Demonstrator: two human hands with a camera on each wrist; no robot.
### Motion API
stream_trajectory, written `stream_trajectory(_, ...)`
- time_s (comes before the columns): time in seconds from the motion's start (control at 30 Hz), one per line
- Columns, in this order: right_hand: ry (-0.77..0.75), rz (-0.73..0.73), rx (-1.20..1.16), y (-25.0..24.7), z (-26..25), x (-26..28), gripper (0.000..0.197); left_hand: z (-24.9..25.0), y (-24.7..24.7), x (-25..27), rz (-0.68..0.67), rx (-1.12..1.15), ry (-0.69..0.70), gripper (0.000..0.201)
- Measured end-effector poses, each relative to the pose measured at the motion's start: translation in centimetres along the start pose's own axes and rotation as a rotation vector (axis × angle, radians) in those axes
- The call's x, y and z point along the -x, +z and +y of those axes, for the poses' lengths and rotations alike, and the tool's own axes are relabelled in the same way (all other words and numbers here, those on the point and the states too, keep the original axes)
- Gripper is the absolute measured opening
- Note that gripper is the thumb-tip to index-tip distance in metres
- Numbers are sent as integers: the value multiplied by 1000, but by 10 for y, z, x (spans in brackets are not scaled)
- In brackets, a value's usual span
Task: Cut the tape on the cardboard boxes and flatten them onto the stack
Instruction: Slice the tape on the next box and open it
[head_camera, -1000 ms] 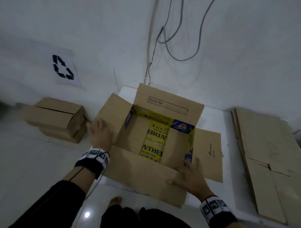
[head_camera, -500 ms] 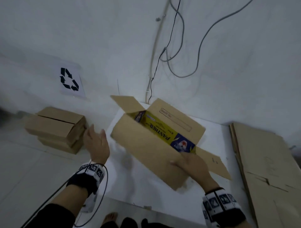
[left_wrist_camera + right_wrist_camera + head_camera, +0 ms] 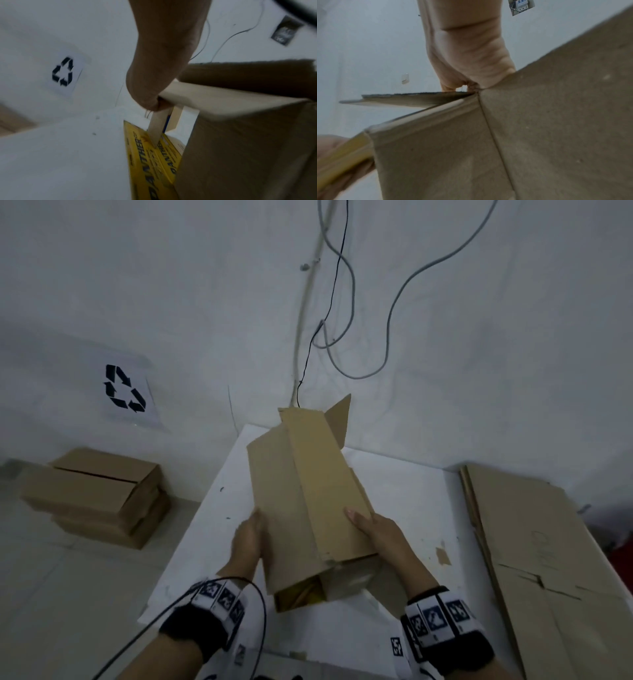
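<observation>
Both hands are gripping the box (image 3: 308,501), the left hand (image 3: 247,537) and right hand (image 3: 378,530) on either side, above the surface (image 3: 404,494); flattening seems underway, and next it needs pressing flat toward the stack (image 3: 534,542) beyond the right hand.

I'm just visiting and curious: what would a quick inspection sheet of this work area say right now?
Surface: white table, scuffed with small dark marks.
Job's things: cardboard box held tilted above the table, flaps open at both ends, yellow print inside; flattened cardboard stack lies to the right.
Clutter: a brown scrap on the table.
Grippers: left hand grips the box's left edge; right hand holds its right side.
Cables: grey and black cables hang down the wall; a black cable loops by the left wrist.
Surroundings: recycling sign on the wall; closed boxes stacked on the floor.
</observation>
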State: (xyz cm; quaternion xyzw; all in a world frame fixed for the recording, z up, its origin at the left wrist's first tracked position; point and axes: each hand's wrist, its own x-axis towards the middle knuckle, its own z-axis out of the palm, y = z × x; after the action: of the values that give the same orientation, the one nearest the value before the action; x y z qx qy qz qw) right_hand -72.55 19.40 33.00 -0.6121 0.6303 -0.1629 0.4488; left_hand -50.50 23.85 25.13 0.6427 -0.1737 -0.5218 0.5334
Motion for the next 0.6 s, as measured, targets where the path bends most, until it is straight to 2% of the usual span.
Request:
stream_trajectory(0.07, 15, 8, -11, -3, 3, -2, 63, 14, -9, 13, -12, 164, 125, 42)
stream_trajectory(0.17, 45, -2, -36, -3, 3, -3, 63, 35, -4, 34, -272, 254, 291, 33)
stream_trajectory(0.2, 57, 10, -54, -1, 4, -5, 60, 33, 3, 34, -335, 231, 326, 39)
stream_trajectory(0.3, 123, 81, -162, 9, 2, -7, 45, 28, 26, 33, -334, 54, 372, 96)
stream_trajectory(0.33, 148, 118, -215, 12, 2, -8, 46, 27, 33, 31, -342, 8, 348, 105)
stream_trajectory(0.43, 210, 151, -267, 20, -3, -1, 34, 29, 45, 24, -451, -85, 265, 108)
stream_trajectory(0.47, 202, 148, -277, 21, -3, 5, 32, 29, 48, 20, -478, -125, 279, 109)
stream_trajectory(0.57, 125, 125, -271, 24, 10, 19, 34, 33, 44, 19, -462, -379, 448, 101)
stream_trajectory(0.6, 43, 91, -273, 22, 18, 25, 48, 37, 38, 20, -428, -511, 525, 96)
